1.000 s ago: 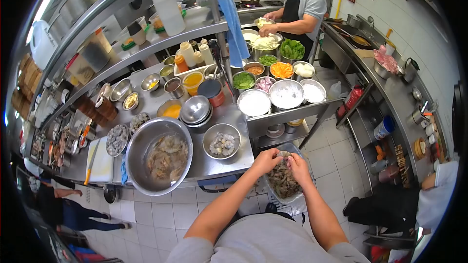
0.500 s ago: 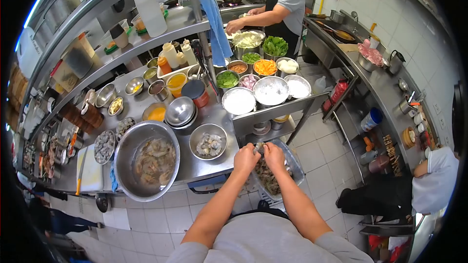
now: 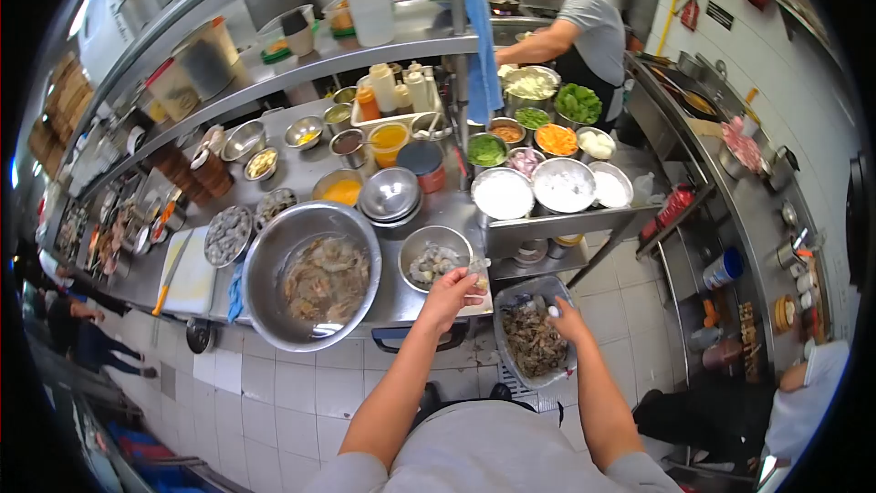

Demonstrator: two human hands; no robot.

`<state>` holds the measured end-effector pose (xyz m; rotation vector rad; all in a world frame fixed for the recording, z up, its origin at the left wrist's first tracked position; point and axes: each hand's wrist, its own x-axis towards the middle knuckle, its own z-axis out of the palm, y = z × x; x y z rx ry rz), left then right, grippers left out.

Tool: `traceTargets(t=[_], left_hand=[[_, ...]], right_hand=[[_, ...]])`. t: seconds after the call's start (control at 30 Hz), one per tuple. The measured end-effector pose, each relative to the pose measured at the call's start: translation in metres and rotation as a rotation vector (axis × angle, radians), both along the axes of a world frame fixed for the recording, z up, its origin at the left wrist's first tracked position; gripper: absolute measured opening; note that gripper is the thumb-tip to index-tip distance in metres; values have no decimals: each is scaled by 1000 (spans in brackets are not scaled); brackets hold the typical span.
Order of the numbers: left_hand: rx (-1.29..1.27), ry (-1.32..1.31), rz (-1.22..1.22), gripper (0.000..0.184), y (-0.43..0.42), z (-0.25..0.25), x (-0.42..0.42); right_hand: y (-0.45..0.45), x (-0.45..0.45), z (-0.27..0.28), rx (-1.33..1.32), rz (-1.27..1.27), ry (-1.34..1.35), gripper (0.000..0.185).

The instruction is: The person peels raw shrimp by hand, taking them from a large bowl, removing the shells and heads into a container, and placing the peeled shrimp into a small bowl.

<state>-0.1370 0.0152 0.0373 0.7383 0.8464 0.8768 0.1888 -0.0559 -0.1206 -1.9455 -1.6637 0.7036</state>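
Note:
My left hand (image 3: 450, 301) pinches a peeled shrimp (image 3: 478, 274) just right of a small steel bowl (image 3: 465, 243) of peeled shrimp (image 3: 432, 265). Over the right side of a clear plastic tub (image 3: 504, 347) hangs my right hand (image 3: 572, 322), its visible fingers apart. A small white spot shows at its fingertips; I cannot make out what it is. Dark shrimp shells and heads (image 3: 537, 347) fill much of the tub. To the left, a large steel bowl (image 3: 254, 297) holds unpeeled shrimp (image 3: 324, 278) in liquid.
A knife (image 3: 167, 285) lies on a white cutting board (image 3: 190, 288) at the left. Pans of white powder (image 3: 502, 194) and chopped vegetables stand ahead. One co-worker (image 3: 589, 23) works at the back; another (image 3: 803, 402) is at the lower right. A steel shelf (image 3: 420, 32) overhangs the counter.
My hands, together over the tub before, have separated. The left carries the shrimp left toward the small bowl; the right stays over the tub's right side. The view has shifted.

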Motion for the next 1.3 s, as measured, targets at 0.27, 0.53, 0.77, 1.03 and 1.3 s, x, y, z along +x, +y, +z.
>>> traceTargets(t=[0.27,0.53,0.77,1.03,1.3], left_hand=[[669,909,338,54,21,14,-72],[520,1382,562,32,33,-10,-266],[478,1886,156,50,68,-47,-265],[431,2106,-172,26,69,-81,-256],[335,1237,404,22,55,-11,-288]], right_hand=[[-59,-1,-25,-495,-237,749,58],[-110,44,-34,-509,-558,810,42],[-87,20,-25,-479,-504,786,36],[-70,-23,-12,-461,-366,866,31],[-63,-31,20,-345,-227,828,33]])
